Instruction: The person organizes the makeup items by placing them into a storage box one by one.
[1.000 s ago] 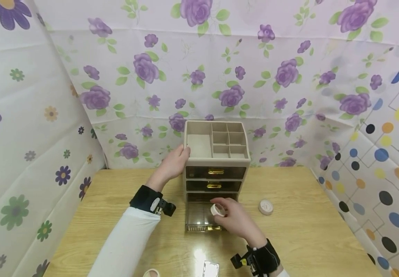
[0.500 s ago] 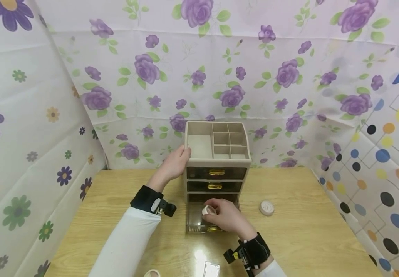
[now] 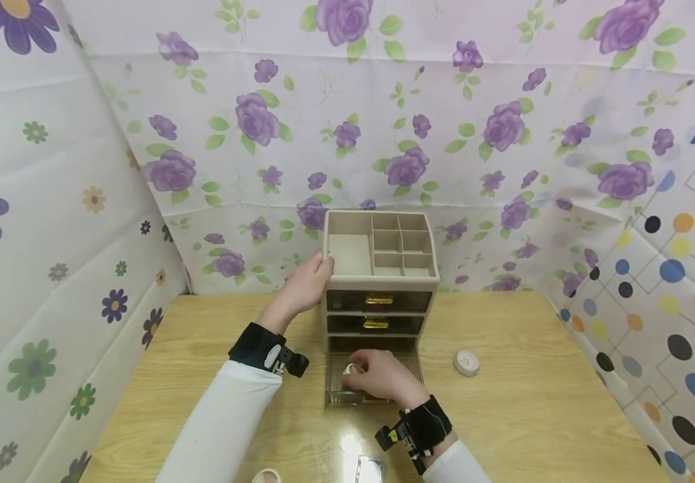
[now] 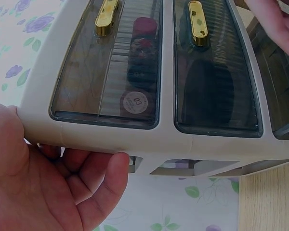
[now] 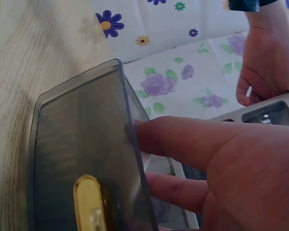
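R grip (image 3: 384, 376) angled into drwr (image 3: 337, 397), pinching wht ring (image 3: 351, 369).

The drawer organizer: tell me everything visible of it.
The beige, plastic-looking organizer stands upright on the wooden table. On top are one large open compartment and six small ones. Below, the top drawer and middle drawer are shut, the bottom drawer is pulled out; all look like dark, transparent plastic with gold handles. A round label reading 03 shows through the top drawer. The left hand grips the organizer's side; the right hand reaches into the bottom drawer.
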{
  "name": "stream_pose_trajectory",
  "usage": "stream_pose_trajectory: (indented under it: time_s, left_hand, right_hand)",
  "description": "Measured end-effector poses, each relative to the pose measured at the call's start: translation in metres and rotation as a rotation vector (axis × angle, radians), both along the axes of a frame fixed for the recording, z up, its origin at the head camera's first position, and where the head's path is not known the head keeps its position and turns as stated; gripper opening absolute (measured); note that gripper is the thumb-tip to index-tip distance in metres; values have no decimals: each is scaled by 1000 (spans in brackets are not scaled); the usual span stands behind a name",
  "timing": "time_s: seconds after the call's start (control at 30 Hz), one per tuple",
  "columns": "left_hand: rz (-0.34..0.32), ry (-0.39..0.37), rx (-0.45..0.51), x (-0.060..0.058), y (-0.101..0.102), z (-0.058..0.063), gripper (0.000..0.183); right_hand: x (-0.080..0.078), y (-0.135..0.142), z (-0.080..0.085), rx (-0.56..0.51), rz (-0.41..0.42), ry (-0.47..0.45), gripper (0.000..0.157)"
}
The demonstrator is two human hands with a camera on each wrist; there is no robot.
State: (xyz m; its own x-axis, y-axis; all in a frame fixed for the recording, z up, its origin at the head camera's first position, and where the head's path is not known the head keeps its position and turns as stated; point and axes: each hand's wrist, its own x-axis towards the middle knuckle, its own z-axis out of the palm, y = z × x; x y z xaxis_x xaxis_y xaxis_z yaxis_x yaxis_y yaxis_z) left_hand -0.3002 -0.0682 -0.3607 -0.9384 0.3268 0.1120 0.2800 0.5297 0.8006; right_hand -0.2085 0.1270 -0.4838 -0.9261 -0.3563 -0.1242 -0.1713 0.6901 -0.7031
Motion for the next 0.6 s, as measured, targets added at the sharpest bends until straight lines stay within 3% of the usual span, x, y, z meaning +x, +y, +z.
stream_pose_trajectory:
  time_s: [0.27, 0.6]
  left_hand:
    - [-8, -14, 4, -2, -1, 0, 38]
    - [-17, -21, 16, -1, 0, 1, 38]
  right_hand:
    - [-5, -13, -4, 77, 17, -19, 40]
    - [-4, -21, -2, 65, 10, -62, 50]
